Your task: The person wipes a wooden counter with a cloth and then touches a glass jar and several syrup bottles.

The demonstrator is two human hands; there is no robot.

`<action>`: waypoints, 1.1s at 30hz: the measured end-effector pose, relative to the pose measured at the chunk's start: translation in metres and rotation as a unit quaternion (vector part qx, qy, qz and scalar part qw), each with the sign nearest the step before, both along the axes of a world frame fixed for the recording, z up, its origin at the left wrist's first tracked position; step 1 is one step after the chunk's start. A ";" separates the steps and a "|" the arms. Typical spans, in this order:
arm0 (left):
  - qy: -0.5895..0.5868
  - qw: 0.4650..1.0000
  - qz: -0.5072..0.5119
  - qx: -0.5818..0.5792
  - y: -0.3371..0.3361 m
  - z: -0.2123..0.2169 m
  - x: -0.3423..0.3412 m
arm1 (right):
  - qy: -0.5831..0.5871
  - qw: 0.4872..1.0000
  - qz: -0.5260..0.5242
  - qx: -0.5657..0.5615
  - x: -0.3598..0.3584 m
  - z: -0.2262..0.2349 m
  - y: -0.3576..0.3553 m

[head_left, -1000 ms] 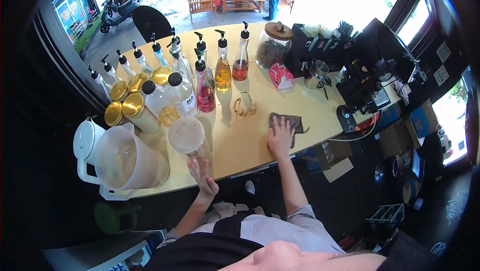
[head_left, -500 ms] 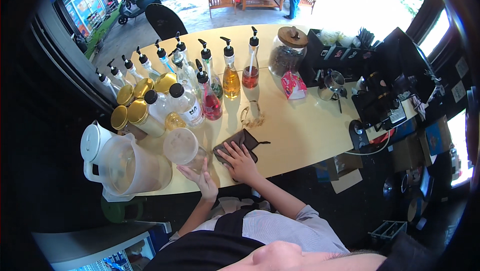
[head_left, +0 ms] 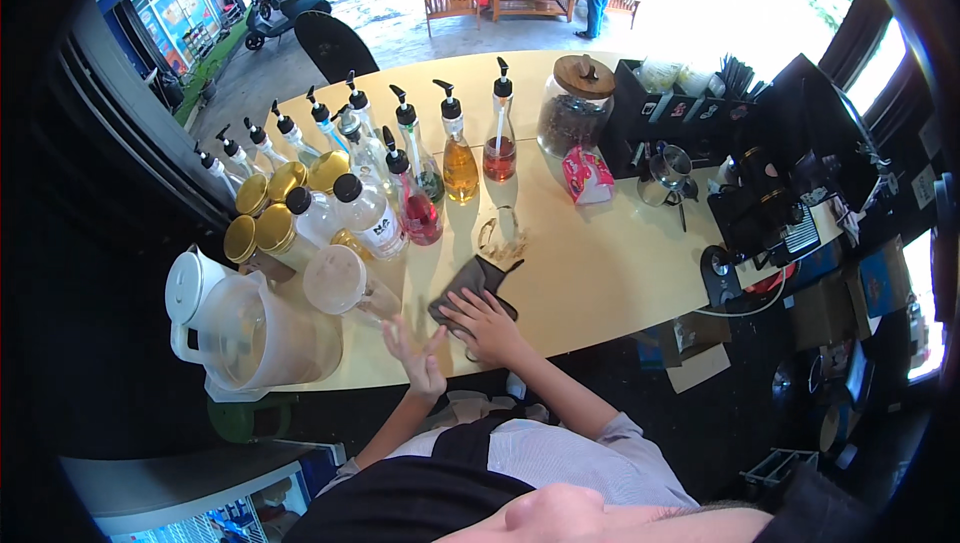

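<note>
Bright daylight (head_left: 720, 13) outdoors; 3 wooden seats (head_left: 450, 4) around wooden table (head_left: 533, 4); dark floor (head_left: 640, 398) indoors; window (head_left: 921, 273) right.

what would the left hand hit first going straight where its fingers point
The left hand would likely meet the pale-lidded clear jar first, just ahead of it; whether they touch is unclear.

Daylight's pouring in from the yard (head_left: 720, 8) (blown nearly white, heads up), so your table (head_left: 620, 273) looks bright while the floor (head_left: 635, 398) sinks to near black. Bottles (head_left: 461, 171) throw shadows toward you, and your fisheye bends edges and blackens corners.
</note>
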State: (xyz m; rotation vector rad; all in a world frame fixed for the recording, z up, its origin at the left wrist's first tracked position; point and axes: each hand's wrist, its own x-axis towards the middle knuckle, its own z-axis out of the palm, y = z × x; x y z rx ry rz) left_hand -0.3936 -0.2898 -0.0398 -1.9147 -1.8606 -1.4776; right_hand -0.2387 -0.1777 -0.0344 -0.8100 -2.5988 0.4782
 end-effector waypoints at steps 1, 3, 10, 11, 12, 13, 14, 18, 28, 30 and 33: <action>-0.002 1.000 -0.003 0.000 0.005 0.005 0.003 | -0.002 1.000 -0.003 0.000 0.018 0.005 -0.001; -0.048 0.996 -0.053 -0.057 0.022 0.021 0.005 | -0.008 0.998 -0.023 -0.055 0.055 0.013 0.001; 0.005 0.989 -0.003 -0.150 0.086 0.029 0.007 | 0.012 0.955 -0.295 0.014 0.138 0.004 0.092; 0.006 0.989 -0.005 -0.147 0.094 0.026 0.008 | 0.014 0.955 -0.297 0.017 0.135 0.000 0.105; -0.001 0.987 -0.002 -0.159 0.103 0.021 0.011 | 0.000 0.946 -0.324 0.035 0.127 -0.003 0.114; -0.008 0.985 0.001 -0.172 0.109 0.017 0.013 | -0.014 0.935 -0.350 0.053 0.117 -0.004 0.117; -0.006 0.986 -0.002 -0.169 0.114 0.012 0.017 | -0.021 0.936 -0.348 0.049 0.110 -0.005 0.117; -0.024 0.977 0.003 -0.213 0.122 0.000 0.025 | -0.042 0.974 -0.221 0.004 0.080 0.003 0.071; -0.014 0.984 0.007 -0.179 0.119 -0.004 0.029 | -0.031 0.983 -0.181 -0.001 0.125 0.013 0.079; -0.006 0.983 0.020 -0.180 0.119 -0.004 0.032 | -0.027 0.981 -0.193 0.010 0.122 0.009 0.106; -0.001 0.983 0.038 -0.179 0.120 -0.004 0.034 | -0.026 0.978 -0.204 0.020 0.114 0.001 0.128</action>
